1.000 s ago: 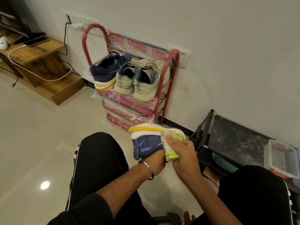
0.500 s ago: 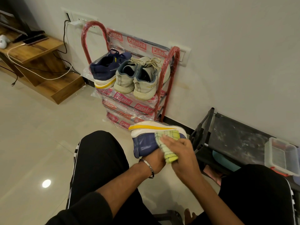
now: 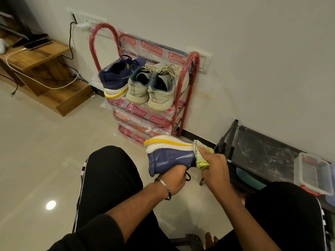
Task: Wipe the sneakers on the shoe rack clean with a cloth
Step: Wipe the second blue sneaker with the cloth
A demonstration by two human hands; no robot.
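Since the earlier frame the cloth [image 3: 201, 154] is sliding off the middle of the shoe's side toward the toe end, so more of the blue upper is showing now. The right hand [image 3: 213, 164] is bunching that yellow-green cloth in curled fingers and pressing it against the front of the blue sneaker [image 3: 170, 156], right where the white and yellow sole meets the upper. The left hand [image 3: 175, 179] is gripping the shoe from underneath near the opening, fingers wrapped round it, sole tipped up and away from the camera. All of this is happening lower centre of the frame, between the person's knees.

The red shoe rack [image 3: 186, 91] is sitting up in the centre against the wall, with the matching navy sneaker [image 3: 117, 77] and a pair of beige sneakers [image 3: 150, 87] waiting on its top shelf, so I'd say three of the four are probably still not wiped.

What could go wrong: the cloth is almost running off the toe, so the stroke might skip the tip entirely. The left hand's hold also looks one-sided, so a hard push from the right could twist the shoe loose onto the tile floor [image 3: 45, 151].
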